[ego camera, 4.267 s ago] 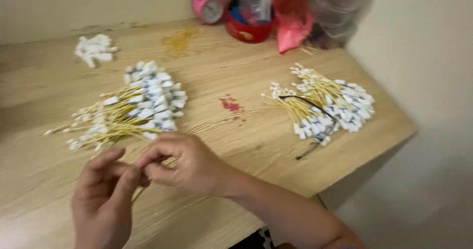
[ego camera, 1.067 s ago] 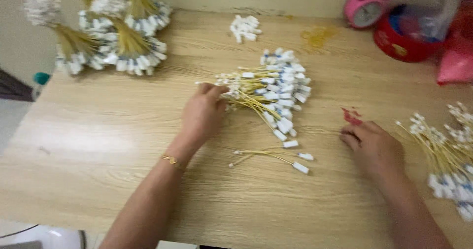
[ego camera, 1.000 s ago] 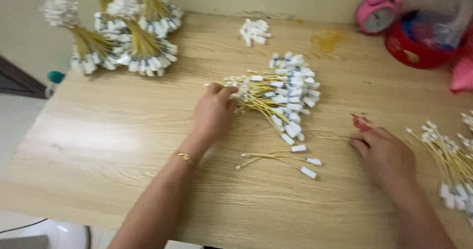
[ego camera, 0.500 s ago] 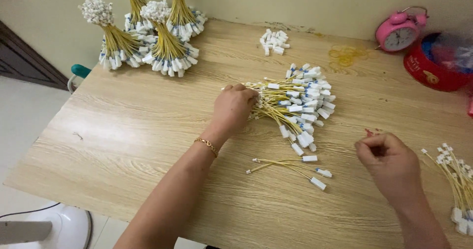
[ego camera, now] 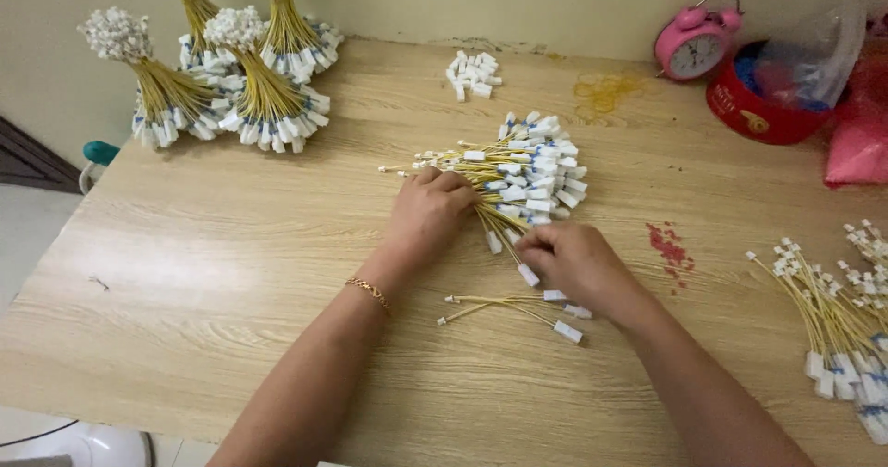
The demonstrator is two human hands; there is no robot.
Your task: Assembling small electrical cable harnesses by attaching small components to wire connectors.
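A: Since half a second ago, the right hand (ego camera: pixel 578 265) has been brought in from the red stain (ego camera: pixel 673 248) to the near edge of the loose heap of thin yellow wires with white plastic tags (ego camera: pixel 518 176). The left hand (ego camera: pixel 427 210) has been kept on the heap's left side.

B: How is each grip set?

A: The left grip is curled down over the wire ends, pressing on them; whether strands are pinched cannot be told. The right grip is closed together on a white tag at the heap's near edge.

B: What looks done, and what is left?

A: Four tied upright bundles of yellow wires (ego camera: pixel 231 83) are stood far to the left of the left grip, so that much is judged finished. Just below the right grip, a few separated wires (ego camera: pixel 513 305) are laid on the wooden counter (ego camera: pixel 231 273). The heap under the hands and a second loose spread of wires (ego camera: pixel 832 324), well off to the right, are judged still unbundled.
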